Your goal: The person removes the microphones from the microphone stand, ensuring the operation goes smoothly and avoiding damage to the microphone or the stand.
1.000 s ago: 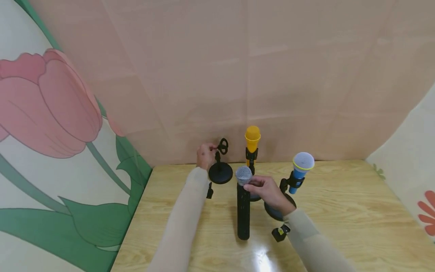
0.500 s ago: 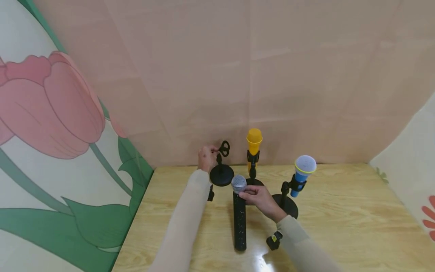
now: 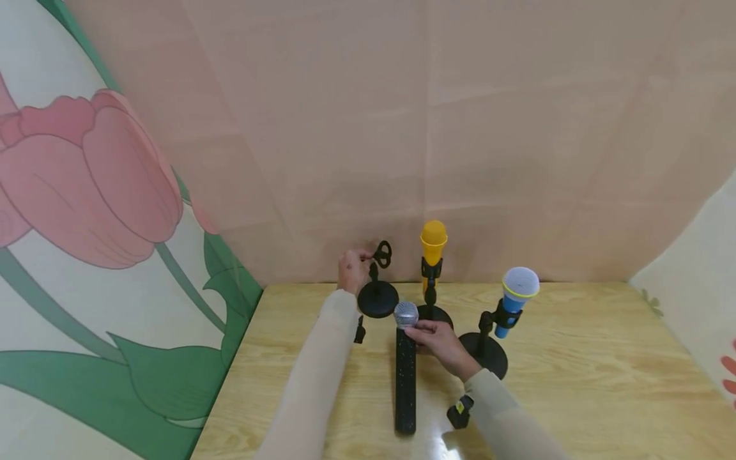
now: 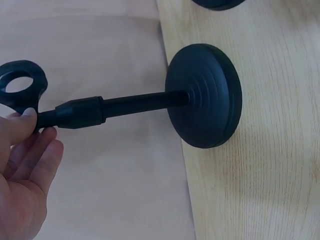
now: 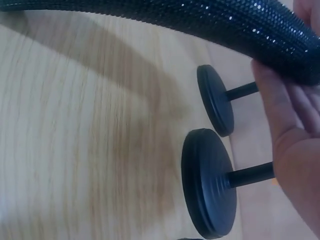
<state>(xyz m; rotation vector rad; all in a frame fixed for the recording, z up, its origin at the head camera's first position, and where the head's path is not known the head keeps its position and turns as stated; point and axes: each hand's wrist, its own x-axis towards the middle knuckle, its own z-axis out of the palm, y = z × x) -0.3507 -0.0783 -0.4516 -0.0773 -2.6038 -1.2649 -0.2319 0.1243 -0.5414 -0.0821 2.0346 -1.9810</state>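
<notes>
My left hand (image 3: 360, 260) pinches the top of an empty black microphone stand (image 3: 377, 297), just below its ring clip (image 3: 383, 253). In the left wrist view the fingers (image 4: 22, 127) hold the stem (image 4: 125, 106) by the clip (image 4: 20, 90), and the round base (image 4: 205, 95) sits on the table. My right hand (image 3: 422, 332) grips a black glitter microphone (image 3: 405, 380) just under its silver grille (image 3: 406, 314). In the right wrist view the fingers (image 5: 282, 105) curl round the microphone body (image 5: 200, 20), which casts a shadow on the wood.
A yellow microphone (image 3: 433, 239) stands in a stand at the back, and a blue one (image 3: 517, 291) tilts in a stand with a round base (image 3: 489, 358) at the right. The wooden table (image 3: 575, 383) meets a pink wall behind and a flower-printed wall at the left.
My right hand has carried the black microphone left, away from the blue microphone's stand base and nearer the empty stand. My left hand has kept its hold on the stand.
</notes>
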